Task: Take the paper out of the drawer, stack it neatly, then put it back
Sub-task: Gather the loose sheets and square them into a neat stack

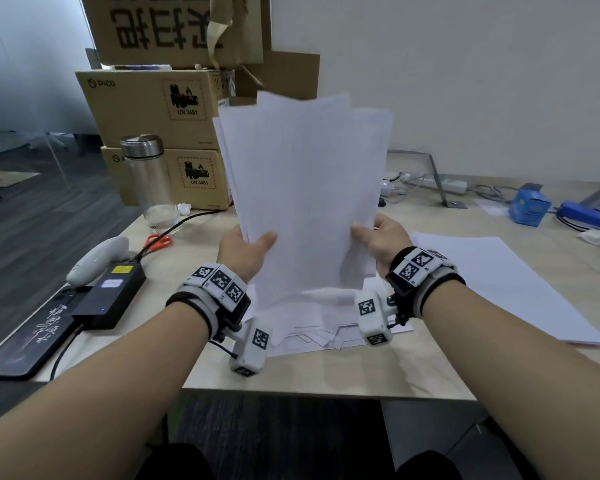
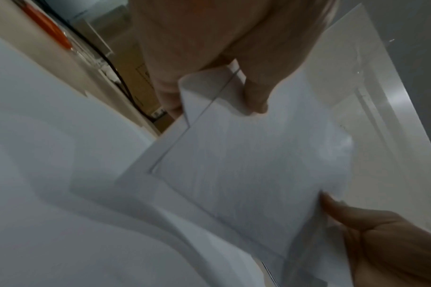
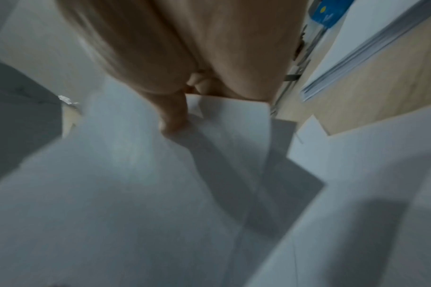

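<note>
A sheaf of white paper (image 1: 305, 188) stands upright above the desk, its top edges fanned and uneven. My left hand (image 1: 246, 251) grips its lower left edge, thumb in front. My right hand (image 1: 381, 240) grips the lower right edge the same way. The left wrist view shows the sheaf (image 2: 246, 174) from below, with my left hand (image 2: 234, 81) pinching it and my right hand (image 2: 371, 229) at the other side. In the right wrist view my right hand (image 3: 185, 108) pinches the paper (image 3: 136, 194). More loose sheets (image 1: 312, 327) lie scattered on the desk under the sheaf. No drawer is in view.
A flat paper pile (image 1: 506, 282) lies at the right of the desk (image 1: 326, 375). Cardboard boxes (image 1: 153, 109), a clear bottle (image 1: 149, 181), orange scissors (image 1: 158, 241), a black power brick (image 1: 111, 296) and cables stand at left. A blue box (image 1: 529, 206) sits far right.
</note>
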